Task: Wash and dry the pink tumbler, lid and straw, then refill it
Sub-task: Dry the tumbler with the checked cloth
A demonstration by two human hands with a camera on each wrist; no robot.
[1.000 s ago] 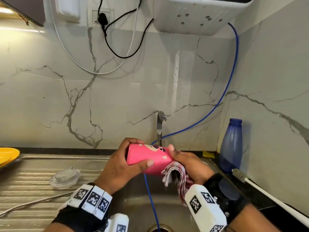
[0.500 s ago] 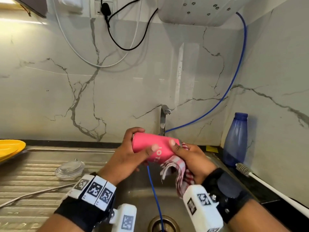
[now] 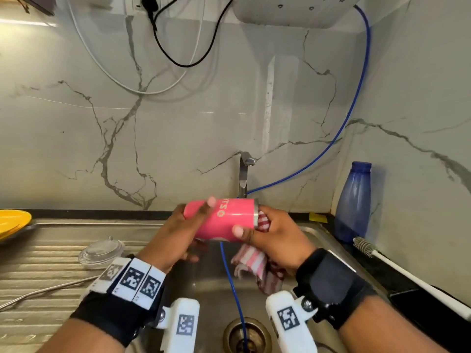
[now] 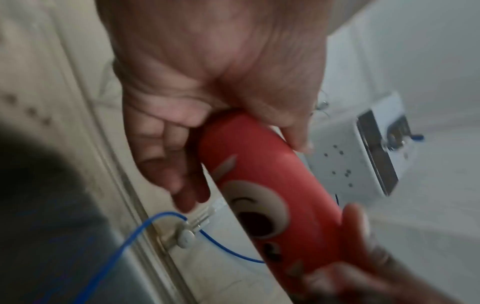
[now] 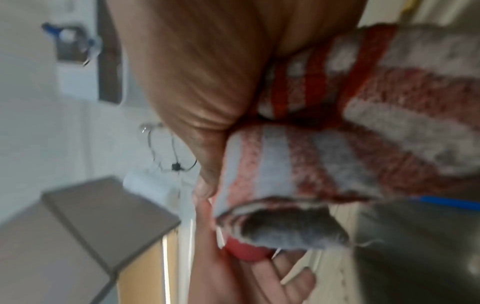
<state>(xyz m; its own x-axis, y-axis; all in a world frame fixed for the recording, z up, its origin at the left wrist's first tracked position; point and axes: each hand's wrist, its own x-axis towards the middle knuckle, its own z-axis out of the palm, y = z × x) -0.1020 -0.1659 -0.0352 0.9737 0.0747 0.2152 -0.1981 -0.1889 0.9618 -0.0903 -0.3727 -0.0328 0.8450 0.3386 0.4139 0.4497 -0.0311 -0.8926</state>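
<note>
Two hands | left grips tumbler | right pinches cloth at rim

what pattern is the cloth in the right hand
The cloth has red and white stripes, clearest in the right wrist view, bunched in the right hand.

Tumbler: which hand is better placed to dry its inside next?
Right, probably. The right hand already holds the striped cloth bunched against the tumbler's open steel rim, while the left hand grips the closed base end, steadying it.
</note>
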